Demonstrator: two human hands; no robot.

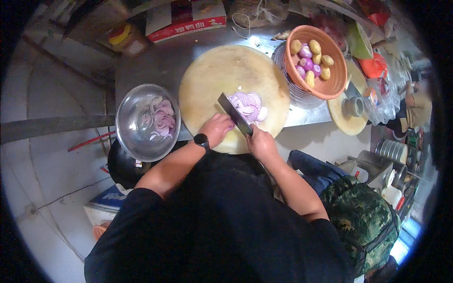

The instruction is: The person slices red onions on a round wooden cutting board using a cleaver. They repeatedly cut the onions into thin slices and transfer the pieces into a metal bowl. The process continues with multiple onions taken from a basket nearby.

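Observation:
My right hand [262,143] grips the handle of a cleaver [234,112], whose dark blade slants up and left over a round wooden chopping board [226,67]. Close to the left of the blade, my left hand [216,129] has its fingers curled on a piece of red onion [231,126], mostly hidden beneath them. Thin red onion slices [248,105] lie heaped on the board, right of the blade. More sliced onion [162,118] rests in a steel bowl [129,106] left of the board.
An orange plastic basket [334,83] holding peeled onions and potatoes stands back right. Beyond it, a second board [343,122] bears a grey cup [353,107]. A red and white carton [187,30] sits at the back. A person in camouflage [364,215] is close on my right.

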